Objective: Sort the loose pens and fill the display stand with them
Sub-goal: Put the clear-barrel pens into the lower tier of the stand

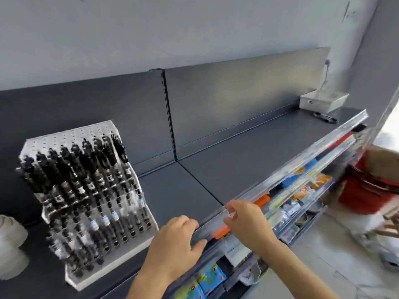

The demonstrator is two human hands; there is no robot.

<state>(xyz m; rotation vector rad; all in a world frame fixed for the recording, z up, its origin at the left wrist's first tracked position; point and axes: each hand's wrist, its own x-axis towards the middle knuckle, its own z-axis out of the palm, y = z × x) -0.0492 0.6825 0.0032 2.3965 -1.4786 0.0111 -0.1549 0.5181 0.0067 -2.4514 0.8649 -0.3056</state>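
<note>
Both hands sit at the front edge of the dark shelf (248, 152), on the clear rail (302, 160) that runs along it. The left hand (174, 240) has its fingers (187, 223) curled over the top of the rail with the thumb below. The right hand (244, 221) pinches the rail between thumb and fingertips. Neither hand holds a pen.

The display stand (129, 247) stands on the shelf just left of the left hand, with rows of black pens (86, 190) slanting up and back in its holes. Its topmost holes look bare.

The loose pens (325, 117) lie flat at the far right end of the shelf, in front of a white box (323, 100) and well apart from both hands. They are too small to count. Their long axis seems to run across the shelf's depth, from the back towards the front edge. They lie up and to the right of the fingers, so the right hand is the nearer one. Fetching them would likely mean letting go of the rail and reaching along the shelf, then carrying them back left to the stand.
</note>
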